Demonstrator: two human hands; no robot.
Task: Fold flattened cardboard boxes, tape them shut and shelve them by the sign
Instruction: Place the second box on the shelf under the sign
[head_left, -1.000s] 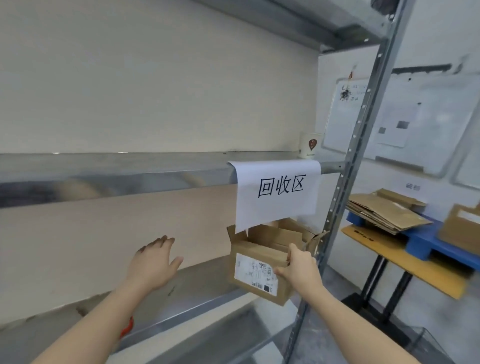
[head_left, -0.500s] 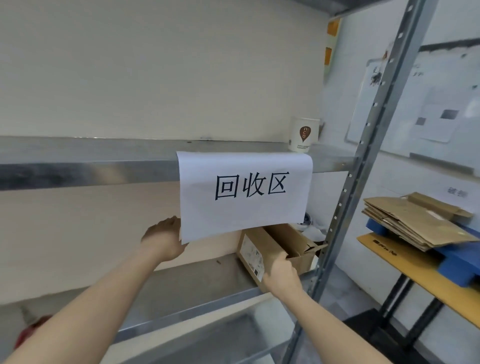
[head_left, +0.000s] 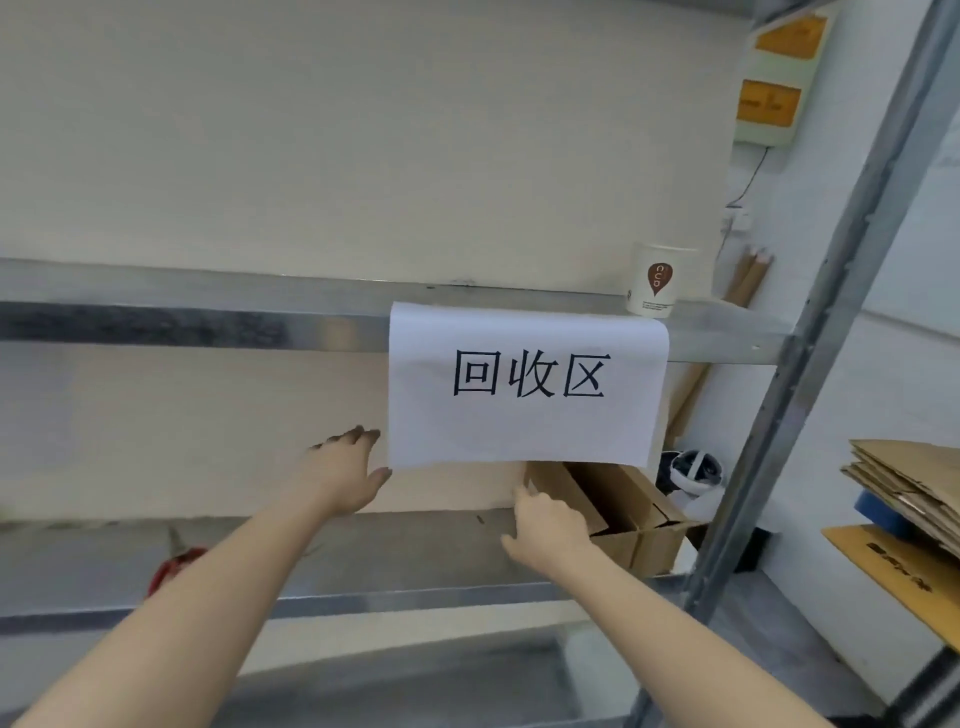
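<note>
Under the white paper sign (head_left: 524, 384), the right hand (head_left: 550, 525) touches the open brown cardboard box (head_left: 644, 512), grip unclear; the left hand (head_left: 348, 478) hovers spread-fingered.

The left hand (head_left: 343, 478) and right hand (head_left: 545, 525) are bare, as are both forearms.

The sign (head_left: 527, 415) was white with black characters. The box (head_left: 644, 545) was plain brown, as was the cardboard (head_left: 904, 483). The shelf (head_left: 208, 322) was dull grey, the wall (head_left: 363, 130) cream. The cup (head_left: 657, 280) was white with a reddish-brown mark. The pallet (head_left: 878, 508) was blue, the board (head_left: 893, 564) orange-yellow with dark print.
</note>
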